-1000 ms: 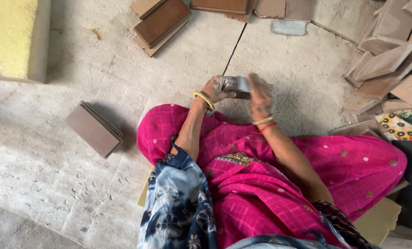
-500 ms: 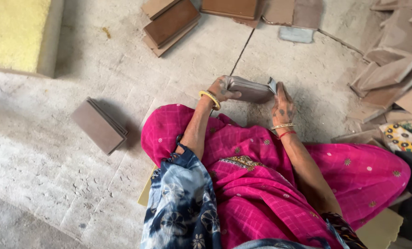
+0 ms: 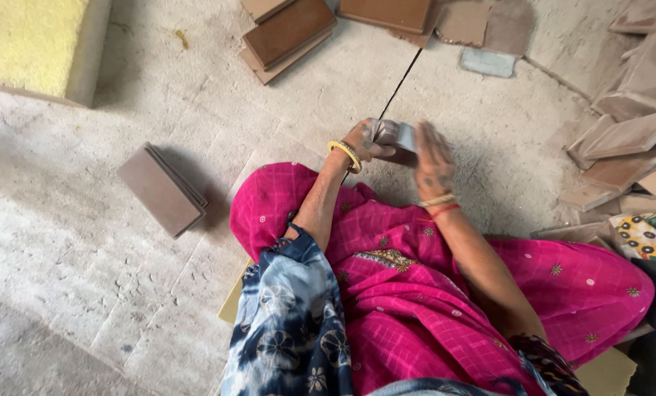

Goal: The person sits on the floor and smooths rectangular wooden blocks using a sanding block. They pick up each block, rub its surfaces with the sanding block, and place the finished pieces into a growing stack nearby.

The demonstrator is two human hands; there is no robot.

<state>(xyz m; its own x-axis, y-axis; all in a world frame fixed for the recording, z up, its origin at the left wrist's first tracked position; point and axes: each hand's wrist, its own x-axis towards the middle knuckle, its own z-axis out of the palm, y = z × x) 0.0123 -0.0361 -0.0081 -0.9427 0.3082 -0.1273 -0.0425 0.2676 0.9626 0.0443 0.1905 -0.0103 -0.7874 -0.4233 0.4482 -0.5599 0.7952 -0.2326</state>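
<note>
At frame centre a small grey slab (image 3: 400,136) is clamped in the left hand (image 3: 363,139) and pressed by the flat, open right hand (image 3: 432,158); it could be dropped onto the floor (image 3: 71,242) if the grip slackens.

A slab (image 3: 395,135) sits between both hands, a tile stack (image 3: 160,189) left, leaning tiles (image 3: 628,132) right.
</note>
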